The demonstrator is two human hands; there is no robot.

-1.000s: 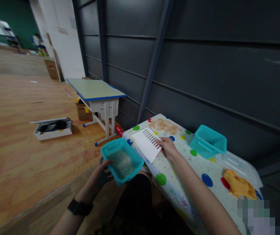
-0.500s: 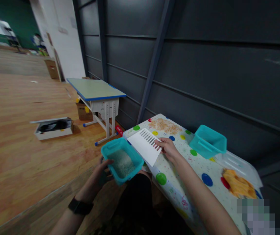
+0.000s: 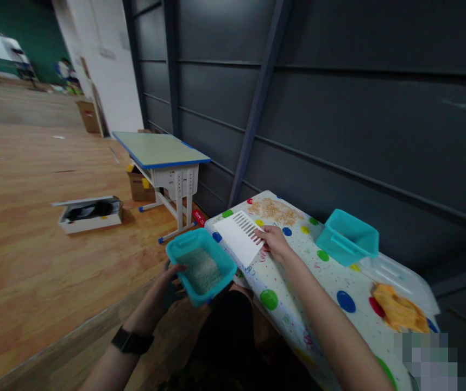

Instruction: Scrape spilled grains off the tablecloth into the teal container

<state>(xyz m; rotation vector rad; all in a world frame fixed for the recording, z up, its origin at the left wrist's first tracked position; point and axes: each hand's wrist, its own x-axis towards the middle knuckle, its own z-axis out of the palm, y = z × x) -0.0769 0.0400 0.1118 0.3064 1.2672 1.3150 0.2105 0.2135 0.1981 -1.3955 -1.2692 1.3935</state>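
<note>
L hand point(image 3: 168, 282): thumb was hooked over the rim of teal bin point(image 3: 194, 241); the other fingers were curled round the outer wall, partly hidden, so the bin was gripped. Bin pos.: off the table point(image 3: 334, 277), above the person's lap, just beside the front edge nr the front-L corner; rim-to-table contact could not be told. White grain point(image 3: 201, 271) covered the bin floor. Status, judged: containment of this grain was done, w/ none seen spilled.

Yellow cloth point(image 3: 398, 308) lay crumpled toward the R end, beside the clear lid. No hand was on it.

R hand point(image 3: 274, 241): thumb & fingers were pinched together on the R side of white card point(image 3: 239, 247). Card pos.: over the table nr the front-L corner, w/ a row of dark bars (slots or print, could not be told). Tabletop contact was likewise unclear. Status, judged: card was in use, work approx. partway.

Clear lid point(image 3: 400, 274) lay along the back edge, R of 2nd teal bin point(image 3: 334, 247). That bin stood uncovered at the back edge; contents were too dim to ID.

Tan grain point(image 3: 276, 210) was spread loose nr the back-L corner, just beyond the card. Status, judged: outstanding, i.e. not contained.

Desk point(image 3: 159, 147) stood beyond the L end, well apart from both hands
</note>
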